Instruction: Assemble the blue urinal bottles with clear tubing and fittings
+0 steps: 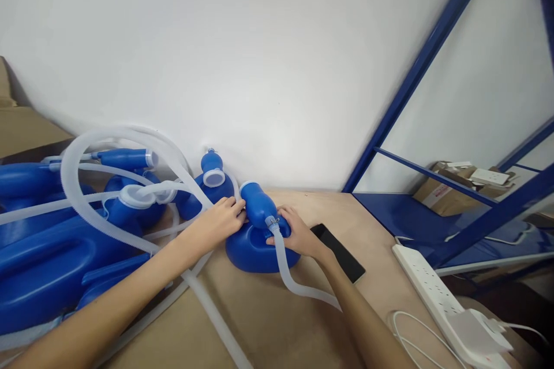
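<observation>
A blue plastic bottle [253, 253] rests on the table near the wall. A blue funnel-shaped piece [259, 206] lies on top of it, its rim toward the wall and a clamp at its narrow end. From that end a translucent corrugated hose [283, 268] curves down to the right. My left hand [225, 218] is closed at the left side of the funnel piece, fingertips against it. My right hand [296, 232] grips the bottle's right side near the clamp, with the thumb beside the hose.
More blue bottles [38, 282] with looping hoses [80, 184] crowd the left side. A black phone [340, 251] lies right of my right hand. Farther right are a white power strip [433, 288] and a blue metal shelf [389, 207] holding a cardboard box [441, 193].
</observation>
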Demonstrator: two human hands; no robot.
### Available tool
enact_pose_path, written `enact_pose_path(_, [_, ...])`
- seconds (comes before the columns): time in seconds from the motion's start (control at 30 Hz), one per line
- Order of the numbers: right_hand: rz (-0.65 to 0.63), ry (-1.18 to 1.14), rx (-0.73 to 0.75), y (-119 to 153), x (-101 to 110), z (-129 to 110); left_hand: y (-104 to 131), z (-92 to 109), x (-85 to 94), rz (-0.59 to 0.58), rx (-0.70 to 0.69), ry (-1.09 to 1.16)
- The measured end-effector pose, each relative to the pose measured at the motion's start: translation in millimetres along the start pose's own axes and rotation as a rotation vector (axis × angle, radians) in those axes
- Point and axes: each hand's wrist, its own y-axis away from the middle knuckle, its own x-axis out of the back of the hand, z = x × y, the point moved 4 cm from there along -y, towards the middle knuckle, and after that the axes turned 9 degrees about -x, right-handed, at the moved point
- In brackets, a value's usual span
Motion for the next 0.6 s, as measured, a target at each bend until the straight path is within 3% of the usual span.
enact_pose_path(0.6, [0.02,-0.027,-0.057,6,-8,-8,5,10,7.2,-0.057,0.066,0.002])
